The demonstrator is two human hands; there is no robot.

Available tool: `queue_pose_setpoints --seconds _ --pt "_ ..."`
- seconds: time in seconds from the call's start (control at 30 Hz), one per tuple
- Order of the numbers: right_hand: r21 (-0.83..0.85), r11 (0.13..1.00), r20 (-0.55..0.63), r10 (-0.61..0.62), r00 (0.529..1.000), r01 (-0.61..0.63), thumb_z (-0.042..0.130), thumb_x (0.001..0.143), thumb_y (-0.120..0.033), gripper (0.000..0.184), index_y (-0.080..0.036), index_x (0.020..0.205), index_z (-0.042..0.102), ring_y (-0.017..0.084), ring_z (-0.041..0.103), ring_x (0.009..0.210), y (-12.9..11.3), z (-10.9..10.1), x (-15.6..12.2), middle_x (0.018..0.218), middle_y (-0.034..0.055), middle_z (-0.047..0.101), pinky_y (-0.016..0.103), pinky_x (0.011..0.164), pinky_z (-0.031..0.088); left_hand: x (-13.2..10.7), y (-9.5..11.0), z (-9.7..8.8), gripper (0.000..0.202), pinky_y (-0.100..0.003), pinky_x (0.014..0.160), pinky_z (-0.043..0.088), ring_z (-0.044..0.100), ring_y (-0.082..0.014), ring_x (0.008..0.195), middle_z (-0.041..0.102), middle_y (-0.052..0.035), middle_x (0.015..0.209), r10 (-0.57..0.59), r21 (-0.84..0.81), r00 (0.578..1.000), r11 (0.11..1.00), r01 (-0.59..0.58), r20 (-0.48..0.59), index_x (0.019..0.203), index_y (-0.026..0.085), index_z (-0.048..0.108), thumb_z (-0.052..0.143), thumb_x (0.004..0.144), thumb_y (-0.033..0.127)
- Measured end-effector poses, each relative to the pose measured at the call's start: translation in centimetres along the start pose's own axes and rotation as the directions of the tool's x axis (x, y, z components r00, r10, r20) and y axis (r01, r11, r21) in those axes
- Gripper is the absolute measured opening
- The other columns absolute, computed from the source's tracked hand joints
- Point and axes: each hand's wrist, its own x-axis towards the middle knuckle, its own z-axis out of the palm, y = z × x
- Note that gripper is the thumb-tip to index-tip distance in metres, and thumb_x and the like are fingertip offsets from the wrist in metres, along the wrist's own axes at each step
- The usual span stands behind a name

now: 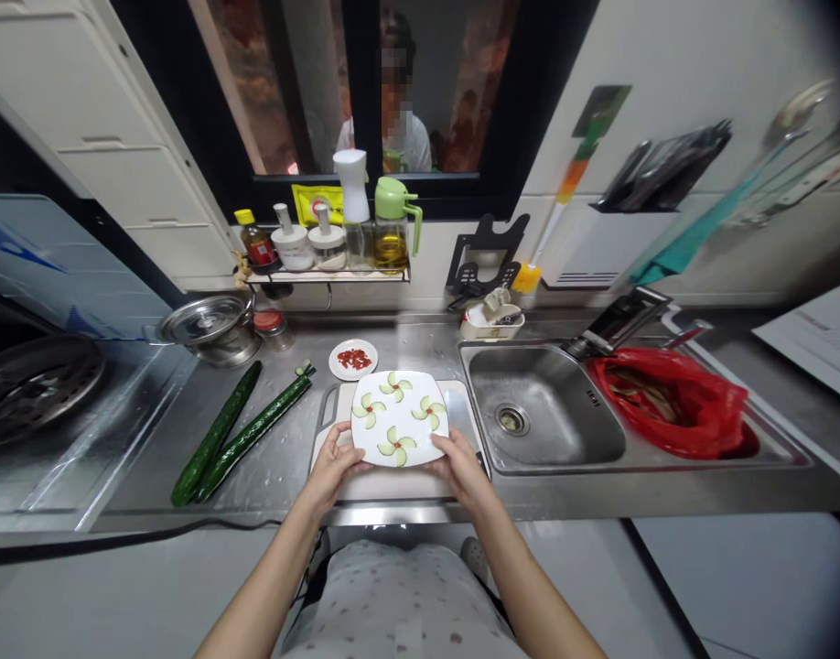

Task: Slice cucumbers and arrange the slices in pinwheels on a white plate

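Observation:
Both hands hold a white squarish plate by its near corners, above a pale cutting board. My left hand grips the left corner, thumb on the rim and fingers partly hidden beneath. At the right corner, my right hand pinches the rim in the same way. Thin cucumber slices lie on the plate in several pinwheel flowers with small red centres. Behind the plate sits a small white dish of chopped red pieces. The blade of a knife shows partly on the board's right side.
Two cucumbers lie on the steel counter at left, near a lidded pot and a red-lidded jar. The sink is at right, with a red plastic bag beyond. A seasoning shelf hangs below the window.

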Motion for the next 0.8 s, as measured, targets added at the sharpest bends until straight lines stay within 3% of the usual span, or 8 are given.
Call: queue_pose_setpoints --seconds 0.13,0.43,0.53,0.63,0.7,0.8 --pt "0.087 0.994 0.071 0.059 0.996 -0.065 0.067 0.069 -0.028 0.037 -0.02 0.104 0.058 0.023 0.068 0.094 0.4 0.7 0.2 0.103 0.008 0.071 0.033 0.07 0.058 -0.1 -0.4 0.2 0.07 -0.029 0.07 0.057 0.067 -0.0148 0.068 0.07 0.0001 0.079 -0.016 0.023 1.0 1.0 0.016 0.007 0.117 0.022 0.042 0.08 0.059 0.033" --pt "0.089 0.994 0.018 0.063 0.998 -0.064 0.07 0.063 -0.023 0.046 -0.019 0.109 0.063 0.027 0.069 0.096 1.5 0.3 1.0 0.101 0.0084 0.073 0.038 0.079 0.059 -0.5 -0.9 0.6 0.074 -0.028 0.071 0.055 0.067 -0.0152 0.074 0.071 -0.0018 0.085 -0.046 0.005 0.998 0.999 0.046 0.05 0.118 0.023 0.04 0.082 0.059 0.036" --pt "0.123 0.989 -0.021 0.09 0.996 -0.086 0.075 0.06 -0.022 0.047 -0.018 0.105 0.065 0.027 0.068 0.098 1.9 -0.7 0.8 0.097 0.0071 0.074 0.038 0.084 0.058 -0.5 -1.3 0.7 0.073 -0.031 0.077 0.054 0.067 -0.0163 0.08 0.07 -0.0021 0.087 -0.081 0.032 0.987 0.997 0.077 0.142 0.123 0.023 0.04 0.08 0.063 0.04" --pt "0.174 0.976 -0.125 0.153 0.98 -0.13 0.078 0.055 -0.019 0.046 -0.02 0.1 0.066 0.028 0.069 0.096 2.0 -2.9 0.2 0.094 0.0062 0.075 0.038 0.082 0.059 0.0 -2.2 0.5 0.063 -0.033 0.077 0.053 0.067 -0.0188 0.085 0.069 -0.0061 0.092 -0.087 0.215 0.964 0.976 0.031 0.253 0.124 0.021 0.046 0.07 0.074 0.05" --pt "0.205 0.971 -0.181 0.161 0.97 -0.123 0.079 0.053 -0.016 0.048 -0.019 0.099 0.065 0.027 0.071 0.091 1.6 -4.9 -0.4 0.093 0.0064 0.075 0.037 0.079 0.06 0.6 -2.9 0.2 0.052 -0.035 0.08 0.052 0.064 -0.0211 0.093 0.068 -0.0101 0.101 -0.019 0.464 0.967 0.88 -0.105 0.255 0.119 0.019 0.055 0.064 0.079 0.051" --pt "0.21 0.973 -0.301 0.162 0.94 -0.101 0.08 0.051 -0.015 0.05 -0.017 0.098 0.065 0.024 0.072 0.085 0.4 -8.7 -2.0 0.089 0.0068 0.075 0.03 0.074 0.061 1.5 -4.0 -0.4 0.035 -0.04 0.098 0.043 0.055 -0.0245 0.112 0.064 -0.011 0.118 0.14 0.821 0.954 0.485 -0.301 0.267 0.115 0.02 0.063 0.059 0.084 0.036"
